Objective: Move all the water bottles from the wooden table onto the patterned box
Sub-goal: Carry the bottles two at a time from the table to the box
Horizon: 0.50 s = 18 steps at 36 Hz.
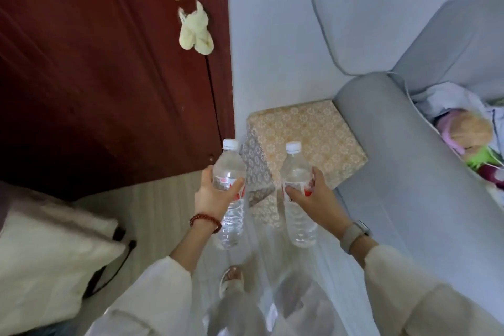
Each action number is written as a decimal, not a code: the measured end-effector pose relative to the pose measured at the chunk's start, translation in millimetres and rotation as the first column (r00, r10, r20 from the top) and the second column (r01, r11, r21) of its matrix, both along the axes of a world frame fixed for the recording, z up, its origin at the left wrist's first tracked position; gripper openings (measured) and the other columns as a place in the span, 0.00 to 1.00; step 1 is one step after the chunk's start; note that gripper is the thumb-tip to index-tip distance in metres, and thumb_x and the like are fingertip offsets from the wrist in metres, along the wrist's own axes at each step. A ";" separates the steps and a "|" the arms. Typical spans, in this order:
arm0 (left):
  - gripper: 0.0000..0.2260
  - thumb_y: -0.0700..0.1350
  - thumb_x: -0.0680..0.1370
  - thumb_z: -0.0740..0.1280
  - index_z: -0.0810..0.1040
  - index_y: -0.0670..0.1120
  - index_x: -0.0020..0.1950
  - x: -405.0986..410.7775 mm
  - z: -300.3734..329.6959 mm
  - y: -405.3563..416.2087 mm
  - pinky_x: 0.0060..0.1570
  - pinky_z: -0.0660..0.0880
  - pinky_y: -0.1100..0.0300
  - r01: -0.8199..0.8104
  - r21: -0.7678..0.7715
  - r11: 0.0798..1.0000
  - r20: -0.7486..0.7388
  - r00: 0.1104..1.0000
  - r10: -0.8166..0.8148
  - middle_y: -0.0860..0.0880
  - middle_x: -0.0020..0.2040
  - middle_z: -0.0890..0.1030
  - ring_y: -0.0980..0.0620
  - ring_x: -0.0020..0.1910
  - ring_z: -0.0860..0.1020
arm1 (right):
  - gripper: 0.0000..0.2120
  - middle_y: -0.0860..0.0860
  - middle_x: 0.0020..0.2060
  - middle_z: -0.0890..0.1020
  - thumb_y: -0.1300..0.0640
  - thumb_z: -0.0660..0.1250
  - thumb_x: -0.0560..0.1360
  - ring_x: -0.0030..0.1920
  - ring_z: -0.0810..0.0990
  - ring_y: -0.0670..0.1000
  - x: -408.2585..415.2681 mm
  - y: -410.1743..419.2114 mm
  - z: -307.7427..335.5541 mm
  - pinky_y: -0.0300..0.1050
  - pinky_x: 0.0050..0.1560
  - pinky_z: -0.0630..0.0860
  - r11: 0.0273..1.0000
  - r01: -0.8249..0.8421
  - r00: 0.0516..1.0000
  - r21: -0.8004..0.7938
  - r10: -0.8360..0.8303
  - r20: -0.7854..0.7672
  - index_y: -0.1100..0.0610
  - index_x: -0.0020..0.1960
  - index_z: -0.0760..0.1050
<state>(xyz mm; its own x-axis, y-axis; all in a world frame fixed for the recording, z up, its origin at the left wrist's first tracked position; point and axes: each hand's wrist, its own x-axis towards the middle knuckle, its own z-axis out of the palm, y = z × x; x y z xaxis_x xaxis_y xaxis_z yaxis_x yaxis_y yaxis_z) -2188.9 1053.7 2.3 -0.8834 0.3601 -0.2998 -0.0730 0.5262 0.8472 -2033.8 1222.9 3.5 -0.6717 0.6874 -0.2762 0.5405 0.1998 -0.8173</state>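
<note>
Both hands are occupied: the left hand [211,194] is wrapped around the labelled waist of one water bottle [230,196], and the right hand [313,196] is curled around the label of a second water bottle [298,196], each held upright with its white cap on top. The two bottles are carried in the air, near the front corner of the patterned box [308,133], which stands on the floor between a dark red wooden door [109,63] and the arm of a grey sofa [409,172]. The step in hand is judged to be the carry to the box, with setting down to follow. For this to be done well, the bottles should be brought fully over the flat floral top before being lowered, and kept apart so that neither is knocked. Each base should be set flat and well inside the edges, since the top looks padded and a tall, narrow bottle could be tipped easily. Grips should be loosened only once both bottles are felt to stand steady. The wooden bench is not in view, so how many bottles are left cannot be told.
</note>
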 end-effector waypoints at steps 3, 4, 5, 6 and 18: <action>0.30 0.55 0.66 0.74 0.66 0.51 0.63 -22.8 -6.6 57.7 0.48 0.72 0.59 0.012 0.000 1.000 -0.006 1.000 -0.012 0.52 0.47 0.78 0.50 0.46 0.76 | 0.27 0.38 0.38 0.79 0.41 0.70 0.66 0.38 0.79 0.33 -22.6 53.8 -7.5 0.35 0.36 0.74 1.000 -0.011 1.000 -0.011 0.011 0.011 0.44 0.59 0.61; 0.30 0.54 0.65 0.75 0.66 0.50 0.63 -29.5 -10.1 76.9 0.47 0.71 0.60 0.014 -0.006 1.000 -0.010 1.000 -0.014 0.52 0.46 0.77 0.50 0.45 0.76 | 0.26 0.38 0.40 0.79 0.43 0.71 0.66 0.39 0.79 0.32 -30.6 72.3 -12.2 0.32 0.34 0.74 1.000 -0.018 1.000 -0.018 0.018 0.017 0.43 0.58 0.61; 0.31 0.53 0.65 0.75 0.66 0.50 0.63 -36.4 -14.9 96.4 0.46 0.70 0.60 0.013 -0.010 1.000 -0.005 1.000 -0.013 0.52 0.46 0.77 0.51 0.45 0.75 | 0.27 0.38 0.42 0.78 0.45 0.71 0.67 0.40 0.79 0.32 -39.4 91.2 -18.3 0.30 0.33 0.74 0.999 -0.026 0.999 -0.026 0.027 0.020 0.43 0.58 0.60; 0.31 0.52 0.65 0.75 0.65 0.49 0.63 -42.8 -20.7 115.4 0.46 0.71 0.60 0.013 -0.010 1.000 0.006 1.000 -0.013 0.53 0.45 0.77 0.51 0.44 0.76 | 0.27 0.39 0.45 0.78 0.46 0.72 0.67 0.41 0.80 0.34 -48.6 110.2 -25.9 0.28 0.34 0.74 0.999 -0.042 0.999 -0.032 0.043 0.027 0.43 0.59 0.59; 0.33 0.50 0.66 0.76 0.64 0.48 0.66 -125.8 -127.2 308.3 0.49 0.75 0.53 -0.175 -0.039 0.984 -0.016 0.985 0.175 0.43 0.54 0.78 0.42 0.52 0.77 | 0.35 0.49 0.50 0.75 0.46 0.74 0.65 0.45 0.79 0.55 -173.8 281.3 -137.7 0.53 0.41 0.79 0.996 -0.076 0.985 0.040 0.069 0.158 0.50 0.62 0.56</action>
<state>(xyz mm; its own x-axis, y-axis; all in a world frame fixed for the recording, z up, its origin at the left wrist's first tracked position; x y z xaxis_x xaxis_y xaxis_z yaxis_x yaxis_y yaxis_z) -2314.8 1362.0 -124.9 -0.9353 0.1876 -0.2999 -0.1568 0.5401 0.8268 -2207.6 1504.1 -134.2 -0.6714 0.6524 -0.3515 0.6436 0.2782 -0.7130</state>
